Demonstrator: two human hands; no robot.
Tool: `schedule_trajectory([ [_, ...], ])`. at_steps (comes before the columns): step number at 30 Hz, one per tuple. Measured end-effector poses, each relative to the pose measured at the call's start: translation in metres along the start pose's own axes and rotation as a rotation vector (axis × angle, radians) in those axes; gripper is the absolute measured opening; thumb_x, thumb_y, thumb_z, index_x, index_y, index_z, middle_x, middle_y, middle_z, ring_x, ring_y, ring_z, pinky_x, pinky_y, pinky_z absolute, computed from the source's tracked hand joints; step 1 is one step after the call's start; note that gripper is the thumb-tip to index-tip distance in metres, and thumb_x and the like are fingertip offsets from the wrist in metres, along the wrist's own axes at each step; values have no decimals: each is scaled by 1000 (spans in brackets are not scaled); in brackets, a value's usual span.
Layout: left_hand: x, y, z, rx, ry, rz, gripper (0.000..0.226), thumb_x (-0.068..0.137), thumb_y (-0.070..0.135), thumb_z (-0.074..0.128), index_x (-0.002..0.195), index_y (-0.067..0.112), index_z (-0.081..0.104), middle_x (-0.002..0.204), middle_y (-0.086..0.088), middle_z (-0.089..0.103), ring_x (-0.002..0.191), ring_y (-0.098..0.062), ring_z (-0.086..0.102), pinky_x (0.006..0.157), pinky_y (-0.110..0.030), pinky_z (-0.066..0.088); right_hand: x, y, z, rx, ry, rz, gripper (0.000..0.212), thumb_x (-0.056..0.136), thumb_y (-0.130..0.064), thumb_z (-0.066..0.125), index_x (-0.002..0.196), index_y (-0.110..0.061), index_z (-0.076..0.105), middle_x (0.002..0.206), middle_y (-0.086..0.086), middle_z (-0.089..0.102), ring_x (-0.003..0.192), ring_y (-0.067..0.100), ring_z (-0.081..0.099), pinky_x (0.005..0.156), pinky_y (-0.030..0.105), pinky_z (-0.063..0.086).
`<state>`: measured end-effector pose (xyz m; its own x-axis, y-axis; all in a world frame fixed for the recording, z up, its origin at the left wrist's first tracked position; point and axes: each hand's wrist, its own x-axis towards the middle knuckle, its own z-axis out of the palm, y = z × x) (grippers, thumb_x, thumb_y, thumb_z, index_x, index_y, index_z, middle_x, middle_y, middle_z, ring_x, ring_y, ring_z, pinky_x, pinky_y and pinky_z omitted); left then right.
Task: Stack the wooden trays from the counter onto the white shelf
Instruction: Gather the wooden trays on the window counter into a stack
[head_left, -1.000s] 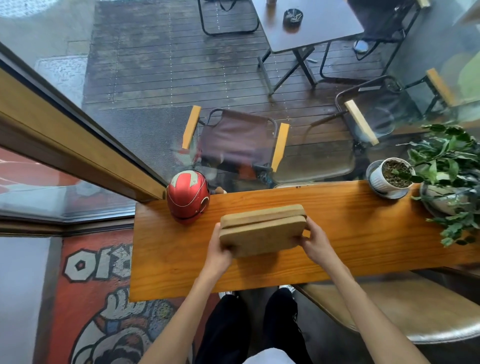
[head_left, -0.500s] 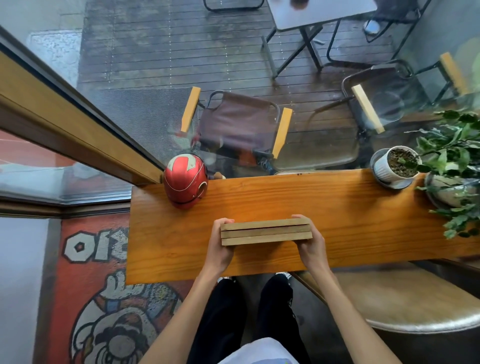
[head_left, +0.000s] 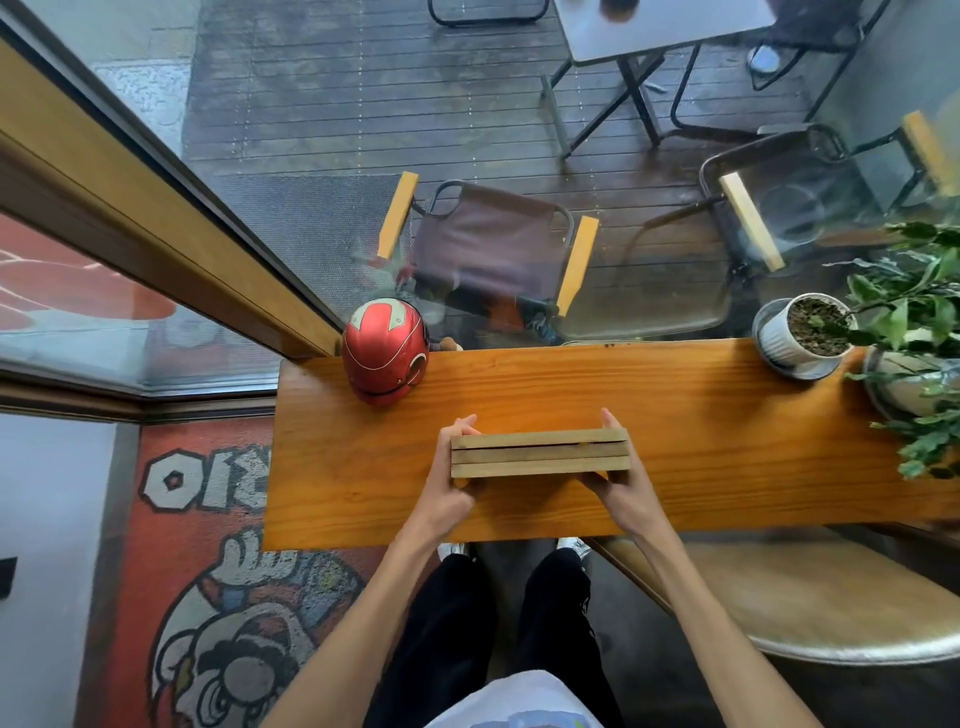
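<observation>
Counter (head_left: 701, 415) first, the big orange-brown plank running across the middle of the frame from centre-left to the right edge, glossy grain, window glass along its far side. At its right end a leafy plant (head_left: 914, 332) spills over the edge, and just left of that a white pot (head_left: 802, 338) of soil sits on a saucer. Upper left of the plank, a red helmet (head_left: 384, 358) rests at the far corner. No white shelf shows anywhere in this view.

Now the prize: wooden trays (head_left: 539, 453), three flat slabs stacked edge-on to the camera, dead centre over the plank and held up between two hands. Whether the stack is clear of the wood or just grazing it, I cannot tell. Left hand (head_left: 449, 493) is clamped on the left end, fingers (head_left: 460, 425) curled over the far side, thumb underneath. Right hand (head_left: 621, 493) mirrors it on the right end, palm under the bottom slab, fingertip showing over the top corner. Both are pressed inward on the stack, not spread.

By the look of it, this is rigid timber, moderately weighty, dry rather than slick, not fragile, though loose layers could slide against each other. Hold at the short ends with support under the lowest tray, and keep it level.
</observation>
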<state>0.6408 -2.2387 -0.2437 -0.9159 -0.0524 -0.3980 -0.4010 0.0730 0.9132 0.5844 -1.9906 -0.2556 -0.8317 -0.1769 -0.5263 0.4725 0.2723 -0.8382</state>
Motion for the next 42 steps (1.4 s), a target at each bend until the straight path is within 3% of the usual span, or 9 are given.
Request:
schedule_trajectory([
  [7,-4,-7,-12,66,-141,-73,94,66,-25,54,139,32,35,159,20,14,152,-17,2,116,-62,21,-4,-5,-5,-75,-54,1,95,84,2,71,156,-25,15,163,-3,19,149,15,19,119,51,28],
  [19,-2,-17,-17,255,-192,24,55,91,5,63,135,14,32,162,-13,11,151,-18,-4,121,-44,7,2,9,-17,-246,-119,-43,79,87,5,65,153,-16,26,153,0,35,142,16,33,114,34,35],
  [23,12,-13,-20,290,-221,-37,51,89,10,67,128,11,35,146,-17,35,140,-25,30,115,-55,31,9,-2,-13,-239,-59,21,52,89,-23,70,135,-15,46,127,9,53,112,21,55,84,23,56],
  [25,20,-9,-23,311,-193,-67,54,87,16,69,129,14,36,130,-6,47,123,-20,48,106,-52,42,16,-6,-16,-215,-77,65,71,76,-48,78,131,-10,54,113,-3,61,109,21,60,88,29,54],
  [28,33,1,-34,389,-233,-114,73,85,32,71,142,22,27,139,5,43,131,-19,45,112,-42,39,20,-26,-21,-370,-141,42,50,88,-13,70,135,-14,53,125,-3,60,123,24,54,98,34,45],
  [30,32,18,-43,354,-276,-221,85,81,45,72,145,36,18,145,5,41,134,-21,43,112,-43,39,11,-54,-26,-441,-230,64,47,92,-16,67,136,-19,51,127,-3,59,124,20,54,97,29,45],
  [36,0,86,-40,160,-253,-391,64,89,51,62,138,16,40,123,-2,64,98,-12,66,65,-24,54,-44,-115,-34,-192,-210,183,63,84,-61,60,131,-20,55,122,0,68,108,16,67,93,38,56],
  [38,-10,105,-28,71,-173,-341,67,87,58,59,135,14,43,118,-2,66,96,-16,67,72,-30,54,-61,-118,-33,-66,-39,167,88,74,-74,58,136,-11,53,125,4,66,109,20,66,94,38,55],
  [42,-33,153,6,-159,-103,-239,67,87,54,62,135,11,42,113,4,61,105,-18,64,91,-39,54,-112,-134,-37,154,103,151,59,92,-61,44,130,-16,54,112,-2,68,99,13,65,87,28,53],
])
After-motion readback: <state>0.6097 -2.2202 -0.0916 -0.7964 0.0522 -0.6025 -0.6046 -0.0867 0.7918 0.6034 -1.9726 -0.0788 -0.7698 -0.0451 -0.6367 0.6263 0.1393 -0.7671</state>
